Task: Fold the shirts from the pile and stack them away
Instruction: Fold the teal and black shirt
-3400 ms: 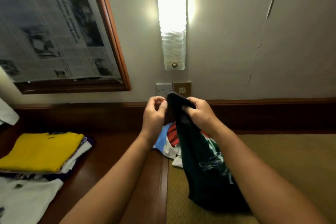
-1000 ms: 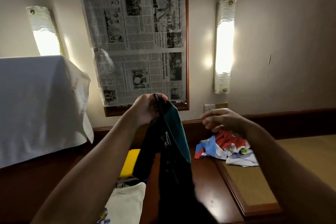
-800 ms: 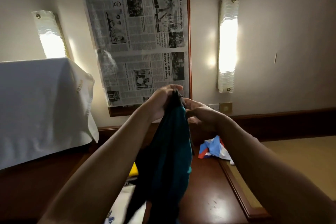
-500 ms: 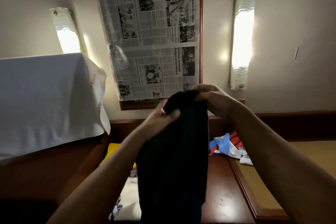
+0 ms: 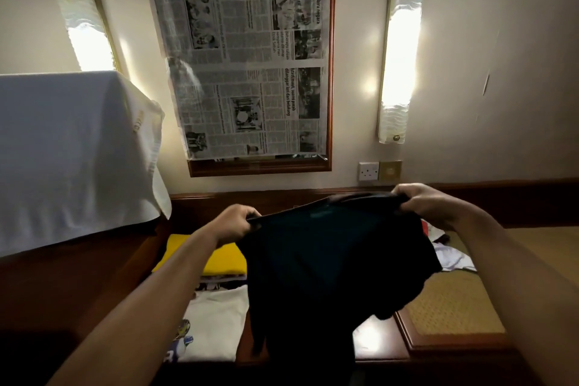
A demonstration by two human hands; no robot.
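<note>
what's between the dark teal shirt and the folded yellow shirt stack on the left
Nothing visible. The dark teal shirt, gripped by left hand and right hand, hangs beside the folded yellow shirt stack.

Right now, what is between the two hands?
In the head view, the dark shirt stretches between left hand and right hand, its top edge gripped by both.

room was dim; two wall lamps (image 5: 399,50) glared and washed the wall (image 5: 501,41) beside them. corners fell dark, straight lines bowed at the edges, dark shirt (image 5: 329,260) lost detail.
</note>
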